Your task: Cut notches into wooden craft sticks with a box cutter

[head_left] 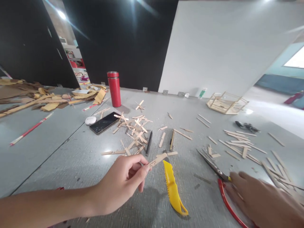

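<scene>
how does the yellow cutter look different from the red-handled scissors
Colour: the yellow cutter has a yellow handle; the red-handled scissors have red loops.
Shape: the cutter's handle is a single body with a toothed edge; the scissors have two pointed blades.
Cover: the cutter's handle is uncovered, while the right hand partly hides the scissors.
Both lie on the grey table.

One head cam, facing forward-down over grey streaked tabletop (71, 164); left bare hand (125, 180), right bare hand (263, 199) close, upright black panel (128, 47) farther.
</scene>
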The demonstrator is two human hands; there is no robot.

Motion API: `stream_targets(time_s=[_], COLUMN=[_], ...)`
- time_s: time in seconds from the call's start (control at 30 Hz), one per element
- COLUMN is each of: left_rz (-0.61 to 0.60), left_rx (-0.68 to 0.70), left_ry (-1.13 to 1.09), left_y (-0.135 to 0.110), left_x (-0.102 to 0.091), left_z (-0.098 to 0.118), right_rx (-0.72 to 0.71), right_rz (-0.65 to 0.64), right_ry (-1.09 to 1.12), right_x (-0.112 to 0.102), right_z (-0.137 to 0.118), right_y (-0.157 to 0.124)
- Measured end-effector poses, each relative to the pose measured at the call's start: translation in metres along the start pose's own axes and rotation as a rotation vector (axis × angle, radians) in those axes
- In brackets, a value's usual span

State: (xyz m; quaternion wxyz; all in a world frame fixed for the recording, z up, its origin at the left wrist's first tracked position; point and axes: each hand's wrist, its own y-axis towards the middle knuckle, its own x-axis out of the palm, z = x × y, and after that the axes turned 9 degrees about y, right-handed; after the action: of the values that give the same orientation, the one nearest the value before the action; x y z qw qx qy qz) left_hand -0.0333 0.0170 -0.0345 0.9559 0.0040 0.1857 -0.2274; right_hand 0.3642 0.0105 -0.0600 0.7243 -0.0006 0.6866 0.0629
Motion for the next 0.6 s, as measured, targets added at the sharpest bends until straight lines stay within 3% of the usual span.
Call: stream_targets(time_s=[0.1, 0.17, 0.43, 0.5, 0.6], left_rz=[-0.005, -0.009, -0.013, -0.011, -0.002], left_rx=[0.011, 0.021, 0.065, 0.076, 0.096], left_ry=[-0.01, -0.009, -0.023, -0.034, -0.057], left_y=[0.0, 0.0, -0.001, -0.001, -0.003], left_x=[0.0, 0.0, 0.001, 0.001, 0.001], left_z=[0.0, 0.0, -0.001, 0.0, 0.0], right_rx=[0.01, -0.004, 0.089, 0.126, 0.193], right_rz=[0.032, 0.059, 0.1, 0.153, 0.151], right_ry=[0.118, 0.214, 0.285, 0.341, 0.612], right_x=[0.02, 0.022, -0.007, -0.011, -0.018], right_z=[0.017, 0.017, 0.012, 0.001, -0.027], right_y=[-0.021, -0.027, -0.014, -0.01, -0.007])
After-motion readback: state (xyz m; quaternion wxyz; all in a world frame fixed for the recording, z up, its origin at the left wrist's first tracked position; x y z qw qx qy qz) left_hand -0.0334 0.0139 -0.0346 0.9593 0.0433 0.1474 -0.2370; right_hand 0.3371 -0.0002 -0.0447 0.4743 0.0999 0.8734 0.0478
